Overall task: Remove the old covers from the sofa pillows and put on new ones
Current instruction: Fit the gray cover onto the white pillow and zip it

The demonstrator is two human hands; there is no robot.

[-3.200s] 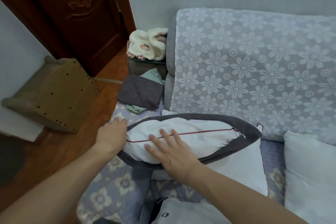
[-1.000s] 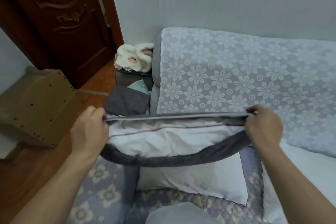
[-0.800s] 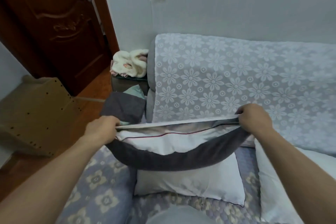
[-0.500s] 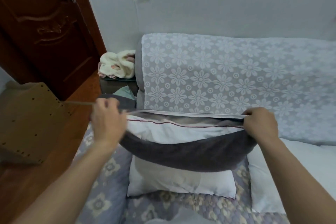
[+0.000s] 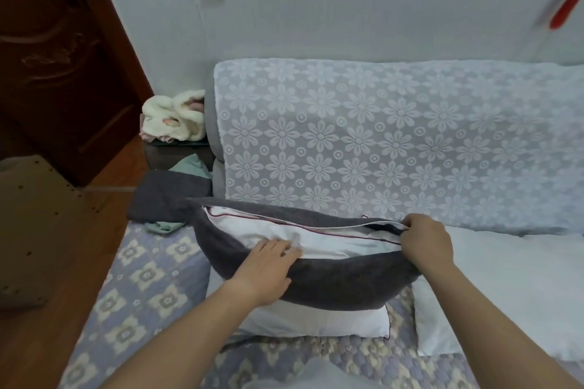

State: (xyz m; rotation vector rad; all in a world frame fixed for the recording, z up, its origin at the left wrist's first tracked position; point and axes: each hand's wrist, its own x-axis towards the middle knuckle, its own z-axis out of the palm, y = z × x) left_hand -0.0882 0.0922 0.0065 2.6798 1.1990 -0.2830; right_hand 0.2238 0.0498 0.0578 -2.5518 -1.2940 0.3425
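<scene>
A dark grey cover [image 5: 331, 281] hangs open along its top edge over the sofa seat, with a white pillow [image 5: 319, 238] with red piping inside it. My right hand [image 5: 425, 241] pinches the cover's right end at the opening. My left hand [image 5: 265, 268] lies with straight fingers on the white pillow inside the opening, its palm over the cover's front edge. A second bare white pillow [image 5: 316, 319] lies on the seat under the cover. A third white pillow [image 5: 505, 294] lies to the right.
The sofa back wears a white floral lace throw [image 5: 395, 142]. Folded grey and green cloths [image 5: 167, 196] lie at the seat's left end. A small side table with a cream bundle [image 5: 173, 118] stands behind them. A brown stool [image 5: 34, 230] and a wooden door [image 5: 57, 57] are at left.
My left hand has let go of the cover's left end and moved right onto the pillow inside the opening. The cover sags lower at left. My right hand keeps its hold.
</scene>
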